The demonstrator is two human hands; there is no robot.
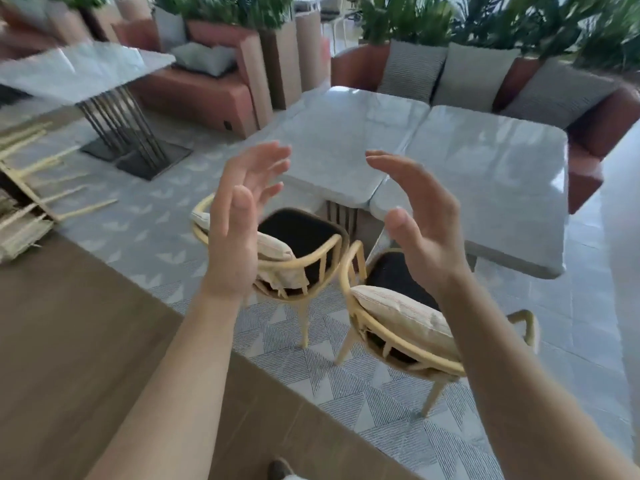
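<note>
My left hand (239, 216) and my right hand (415, 220) are raised in front of me, palms facing each other, fingers relaxed and slightly bent, holding nothing. Below them stand two pale wooden chairs with dark seats and cream cushions on their backs: one chair (304, 251) under my left hand, the other chair (398, 327) under my right forearm. Both chairs face two marble-look tables (485, 168) pushed together. Neither hand touches a chair.
A terracotta sofa with grey cushions (485, 74) runs behind the tables, plants behind it. Another marble table (86, 71) on a dark metal base stands at the left, with a sofa past it. Tipped wooden chairs (31, 188) lie at the far left. Patterned grey rug meets wooden floor (86, 341).
</note>
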